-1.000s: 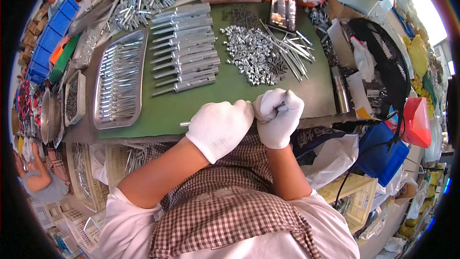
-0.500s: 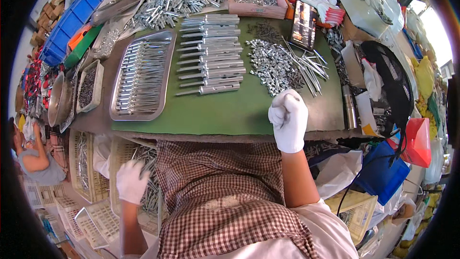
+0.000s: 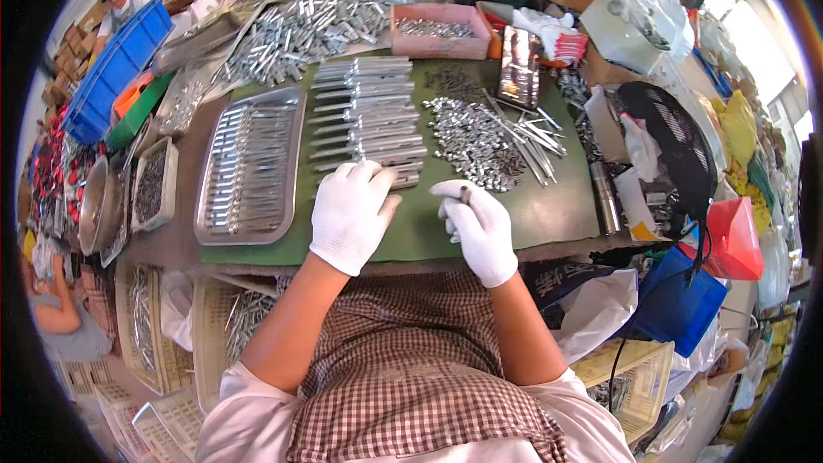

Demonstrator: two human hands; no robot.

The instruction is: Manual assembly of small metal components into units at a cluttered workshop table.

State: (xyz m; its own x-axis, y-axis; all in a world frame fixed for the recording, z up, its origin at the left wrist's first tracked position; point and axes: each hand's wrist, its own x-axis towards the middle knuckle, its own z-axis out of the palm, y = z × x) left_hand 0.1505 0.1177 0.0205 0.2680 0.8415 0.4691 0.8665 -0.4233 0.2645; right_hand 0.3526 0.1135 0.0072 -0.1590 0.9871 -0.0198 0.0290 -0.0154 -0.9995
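My left hand (image 3: pixel 351 216), in a white glove, reaches over the near end of a row of silver metal rods with thick sleeves (image 3: pixel 377 116). Its fingertips lie at the nearest rod, thumb apart from the index finger; part of that rod is hidden beneath them. Opposite it, my right hand (image 3: pixel 482 231), also gloved in white, is held above the green mat (image 3: pixel 420 244) with fingers curled in. A small dark spot shows at its fingertips; whether this is a part or a stain I cannot tell. Beyond it lies a heap of small silver fittings (image 3: pixel 476 141).
Left of the rods stands a metal tray (image 3: pixel 290 197) of slim shafts. Dark screws (image 3: pixel 453 83), thin loose rods (image 3: pixel 533 150) and a phone-like dark panel (image 3: pixel 519 69) lie farther back. A pink box (image 3: pixel 439 45) holds small parts. Crates (image 3: pixel 206 326) sit below the table edge.
My left hand has come up from beside the crates to the nearest rod. My right hand has shifted left and lower, turning its fingers inward. The whole view has tilted slightly.
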